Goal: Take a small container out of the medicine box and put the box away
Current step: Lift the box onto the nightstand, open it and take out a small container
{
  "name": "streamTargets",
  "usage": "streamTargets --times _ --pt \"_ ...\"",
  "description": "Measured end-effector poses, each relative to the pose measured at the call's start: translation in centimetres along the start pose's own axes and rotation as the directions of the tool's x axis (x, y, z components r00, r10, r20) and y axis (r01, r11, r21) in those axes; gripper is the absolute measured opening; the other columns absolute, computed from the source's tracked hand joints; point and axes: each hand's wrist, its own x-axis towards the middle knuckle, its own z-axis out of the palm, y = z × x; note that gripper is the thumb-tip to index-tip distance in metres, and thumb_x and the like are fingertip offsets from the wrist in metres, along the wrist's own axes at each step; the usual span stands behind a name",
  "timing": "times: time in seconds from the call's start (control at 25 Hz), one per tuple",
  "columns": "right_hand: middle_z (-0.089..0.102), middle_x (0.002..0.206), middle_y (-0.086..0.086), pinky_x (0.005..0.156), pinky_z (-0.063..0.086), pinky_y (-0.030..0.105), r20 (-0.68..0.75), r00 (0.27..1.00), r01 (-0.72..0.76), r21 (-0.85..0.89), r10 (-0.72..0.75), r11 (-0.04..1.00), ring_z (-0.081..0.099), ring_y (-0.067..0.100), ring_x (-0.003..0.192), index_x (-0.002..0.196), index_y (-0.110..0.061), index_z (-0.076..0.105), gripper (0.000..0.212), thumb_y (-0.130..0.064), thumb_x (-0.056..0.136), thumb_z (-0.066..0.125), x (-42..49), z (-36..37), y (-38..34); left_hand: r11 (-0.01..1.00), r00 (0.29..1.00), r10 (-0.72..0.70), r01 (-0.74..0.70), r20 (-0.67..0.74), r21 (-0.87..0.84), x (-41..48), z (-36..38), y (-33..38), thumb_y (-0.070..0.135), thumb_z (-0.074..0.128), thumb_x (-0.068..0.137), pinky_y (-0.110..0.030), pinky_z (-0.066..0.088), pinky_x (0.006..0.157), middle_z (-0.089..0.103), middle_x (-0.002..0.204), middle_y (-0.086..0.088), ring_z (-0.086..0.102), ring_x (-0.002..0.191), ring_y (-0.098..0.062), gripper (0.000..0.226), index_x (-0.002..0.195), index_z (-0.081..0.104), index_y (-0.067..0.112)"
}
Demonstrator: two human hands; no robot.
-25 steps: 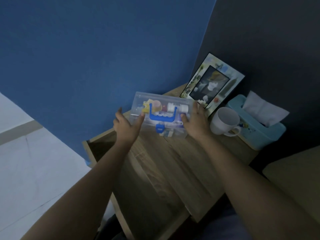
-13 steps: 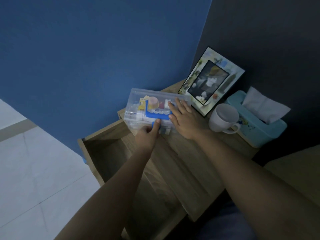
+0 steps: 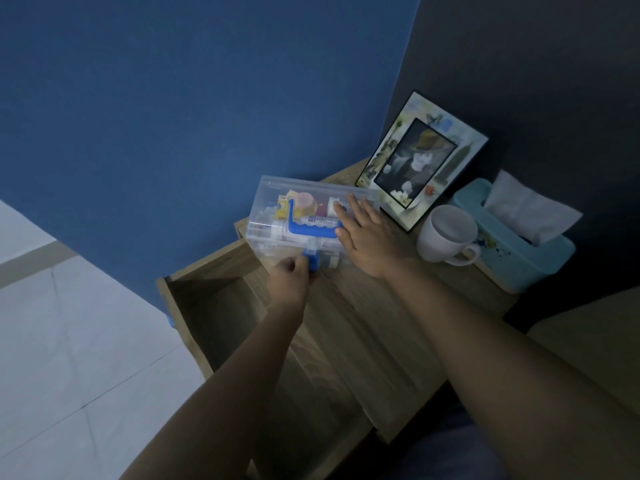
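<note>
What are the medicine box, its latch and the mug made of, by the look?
Medicine box: clear, glossy rigid plastic; contents show through its walls.
Latch, pinched by the left hand: opaque blue, likely moulded plastic like the handle.
Mug: white, smooth, thick rim; probably glazed ceramic, though dim light leaves it open.

Left hand (image 3: 289, 277) pinching; right hand (image 3: 363, 230) flat, fingers spread.
</note>
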Motion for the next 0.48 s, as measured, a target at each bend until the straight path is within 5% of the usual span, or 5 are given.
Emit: streamTargets --times 0.16,0.32,0.48 --pt "-0.008 0.160 0.000 0.119 -0.003 0.040 -0.025 1.000 0.011 0.021 -0.010 1.000 -0.011 0.020 0.146 0.148 -0.028 0.002 0.052 -0.041 0.100 0.016 0.2 0.4 0.3 0.991 0.998 -0.042 0.048 0.048 -0.124 0.1 -0.5 -0.8 0.017 0.054 0.093 -0.031 0.056 0.083 0.068 0.090 -0.008 0.065 0.087 -0.018 0.021 0.103 0.065 0.002" --pt "-0.013 0.159 0.000 0.119 -0.001 0.043 0.017 0.999 0.033 -0.006 -0.033 0.999 -0.013 0.022 0.146 0.148 -0.027 -0.003 0.072 -0.055 0.093 0.034 0.0 0.1 0.5 0.994 0.989 -0.038 0.023 -0.145 -0.109 0.0 -1.6 -0.4 0.018 0.062 0.086 -0.030 0.053 0.073 0.059 0.119 -0.002 0.061 0.097 -0.013 0.046 0.129 0.046 0.017" --pt "-0.008 0.159 0.008 0.119 0.008 0.043 0.023 0.997 0.073 -0.162 -0.070 0.984 -0.004 0.027 0.147 0.149 -0.021 -0.003 0.081 -0.053 0.091 0.043 -0.1 -0.8 0.2 0.997 0.996 0.072 -0.072 -0.057 -0.002 1.0 -3.4 0.9 -0.004 0.046 0.078 -0.050 0.050 0.097 0.050 0.139 -0.005 0.054 0.121 -0.028 0.082 0.148 0.022 0.031"
